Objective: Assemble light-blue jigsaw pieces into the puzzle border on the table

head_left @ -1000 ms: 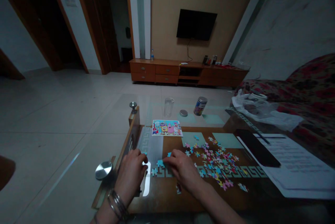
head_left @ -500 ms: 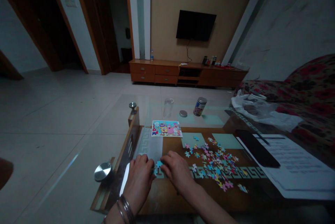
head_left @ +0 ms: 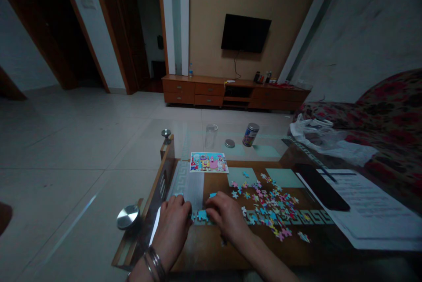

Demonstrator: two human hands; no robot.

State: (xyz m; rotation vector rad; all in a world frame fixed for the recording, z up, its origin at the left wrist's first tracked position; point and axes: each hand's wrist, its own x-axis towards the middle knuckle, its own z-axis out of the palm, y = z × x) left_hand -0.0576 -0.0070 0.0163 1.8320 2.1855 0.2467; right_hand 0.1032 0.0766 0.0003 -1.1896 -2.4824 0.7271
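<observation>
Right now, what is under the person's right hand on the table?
By the fingertips of the right hand, blue jigsaw pieces lie on the glass table. The hand covers what is directly under its palm.

Jigsaw pieces (head_left: 271,209) showing pink, yellow and sky-blue patches; picture card (head_left: 209,162) carrying bright cartoon colours on white; tabletop band (head_left: 313,217) running pale-green Greek-key pattern over brown; sofa (head_left: 392,95) displaying red floral pattern; cabinet (head_left: 207,89) glowing orange-brown.

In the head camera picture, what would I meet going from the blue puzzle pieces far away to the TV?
Blue puzzle pieces → cartoon picture card → clear drinking glass → wooden TV cabinet → black wall TV
</observation>
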